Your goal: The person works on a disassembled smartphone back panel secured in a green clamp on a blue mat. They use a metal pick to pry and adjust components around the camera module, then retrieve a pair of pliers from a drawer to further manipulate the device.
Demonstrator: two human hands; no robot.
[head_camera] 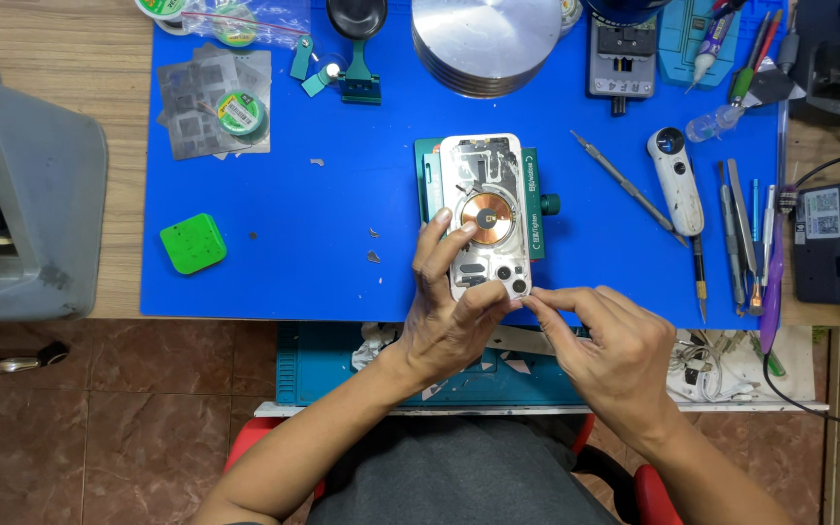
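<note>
A white phone back housing (483,185) with a copper coil (487,216) and camera rings lies in a green clamp holder (535,209) on the blue mat (342,194). My left hand (449,311) rests on the housing's near left side, fingers spread over it and thumb at its lower edge. My right hand (605,345) pinches with thumb and forefinger at the housing's near right corner by the camera rings; whether it holds a small part cannot be told.
A round metal disc stack (486,44) stands behind the holder. Screwdrivers, tweezers (741,233) and a white hand tool (678,180) lie at the right. A green block (192,243), stencil sheets (196,92) and tape rolls are at the left. A grey machine (31,185) stands far left.
</note>
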